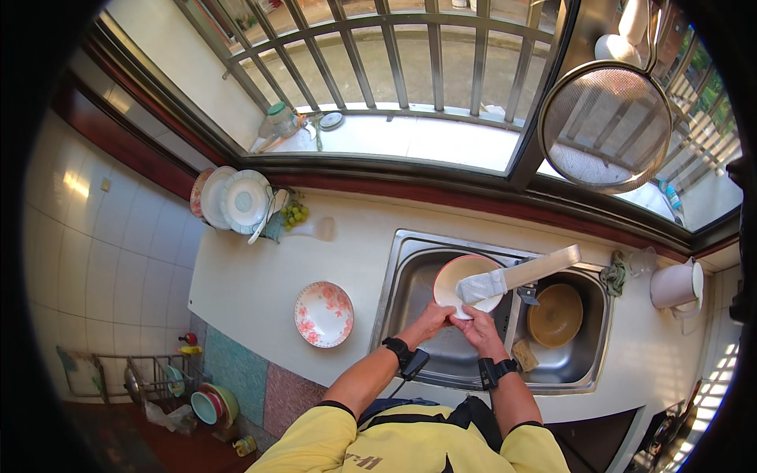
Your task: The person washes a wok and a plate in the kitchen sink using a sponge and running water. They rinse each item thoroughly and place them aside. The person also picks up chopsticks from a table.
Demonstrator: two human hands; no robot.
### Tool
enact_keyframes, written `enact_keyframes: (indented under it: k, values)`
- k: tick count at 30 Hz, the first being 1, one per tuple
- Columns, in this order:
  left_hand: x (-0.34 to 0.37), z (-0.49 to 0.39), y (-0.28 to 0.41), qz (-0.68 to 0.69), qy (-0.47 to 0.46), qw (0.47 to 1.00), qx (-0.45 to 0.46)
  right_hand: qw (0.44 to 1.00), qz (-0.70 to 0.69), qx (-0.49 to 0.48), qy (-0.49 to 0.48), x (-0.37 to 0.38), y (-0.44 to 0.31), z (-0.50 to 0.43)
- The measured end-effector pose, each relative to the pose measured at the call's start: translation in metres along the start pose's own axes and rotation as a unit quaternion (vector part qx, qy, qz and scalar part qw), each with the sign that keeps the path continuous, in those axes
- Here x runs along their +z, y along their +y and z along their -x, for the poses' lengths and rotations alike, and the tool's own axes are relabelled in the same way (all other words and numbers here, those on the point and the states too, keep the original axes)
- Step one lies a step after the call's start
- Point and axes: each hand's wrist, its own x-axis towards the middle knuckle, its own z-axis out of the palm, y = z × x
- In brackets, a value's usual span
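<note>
Both my left hand [437, 319] and my right hand [477, 326] grip the near rim of a red-rimmed bowl [447, 278], thumbs close together. The bowl is over the left basin of a stainless steel double sink [414, 284]. Above the bowl extends a faucet spout wrapped in pale material [538, 269], its cloth-covered end [482, 288] over the bowl's opening. Whether water runs from it, I cannot tell. On the counter left of the sink rests a floral bowl [324, 314]. The right basin holds a brown bowl [555, 315] and a sponge-like piece [525, 355].
Plates [245, 201] stand in a rack beside green grapes [294, 214] at the counter's back left. A white pitcher [674, 285] and a crumpled green cloth [615, 275] lie right of the sink. A large mesh strainer [606, 124] hangs by the window.
</note>
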Motion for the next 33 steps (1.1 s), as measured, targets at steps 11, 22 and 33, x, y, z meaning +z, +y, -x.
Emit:
enact_keyframes:
  k: [11,22,33]
  values:
    - [0.017,0.023,0.079,-0.735,0.065,0.658,0.147,0.567,0.785,-0.226,0.107,0.007,-0.041,0.007]
    - [0.048,0.009,0.029,-0.719,0.02,0.564,0.405,0.642,0.708,-0.281,0.086,-0.011,-0.009,0.007]
    - [-0.027,-0.029,0.041,-0.327,0.067,0.936,0.115,0.92,0.366,-0.098,0.102,-0.012,-0.028,0.018]
